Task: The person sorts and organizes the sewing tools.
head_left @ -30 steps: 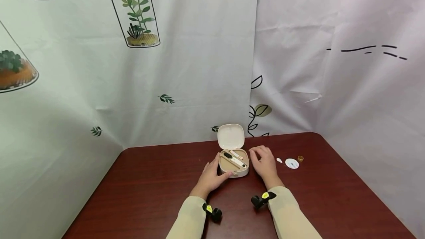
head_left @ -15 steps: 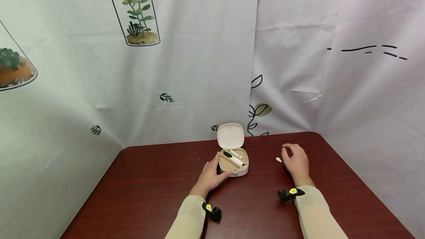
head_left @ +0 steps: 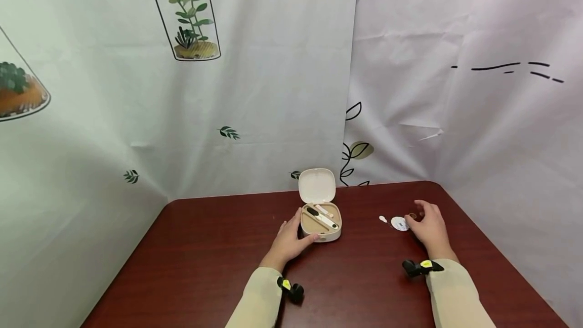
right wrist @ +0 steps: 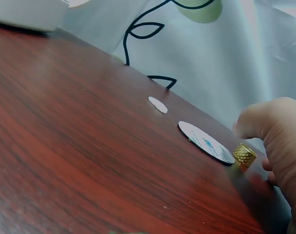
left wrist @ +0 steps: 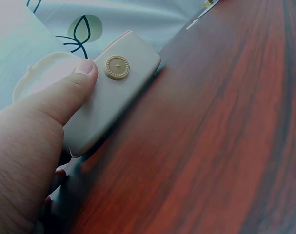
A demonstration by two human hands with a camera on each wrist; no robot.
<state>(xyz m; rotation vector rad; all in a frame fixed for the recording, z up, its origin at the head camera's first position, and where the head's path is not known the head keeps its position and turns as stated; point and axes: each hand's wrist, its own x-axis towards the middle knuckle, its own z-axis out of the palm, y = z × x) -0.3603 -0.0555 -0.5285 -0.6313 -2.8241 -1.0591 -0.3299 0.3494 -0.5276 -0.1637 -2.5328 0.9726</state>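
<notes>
A small cream box (head_left: pixel 321 237) stands on the table with its lid (head_left: pixel 317 186) raised. In its beige tray lie a black-and-white slim tool (head_left: pixel 322 217) and a smaller pale stick (head_left: pixel 324 210). My left hand (head_left: pixel 288 242) holds the box at its front left corner, the thumb (left wrist: pixel 77 87) on the front beside a round button clasp (left wrist: pixel 117 67). Over at the right, my right hand (head_left: pixel 430 227) has thumb and fingers spread around a gold dimpled ring thimble (right wrist: pixel 245 154), with a gap showing between the thumb and it.
A white round disc (right wrist: pixel 206 142) with blue print lies just left of the thimble, and a small white oval piece (right wrist: pixel 158 105) lies farther left. The reddish-brown table (head_left: pixel 218 267) ends at hanging white printed cloth (head_left: pixel 273 90) behind and at the sides.
My right hand has moved from beside the box rightward, past the oval piece and over the disc, to the thimble. The left hand has stayed on the box.
</notes>
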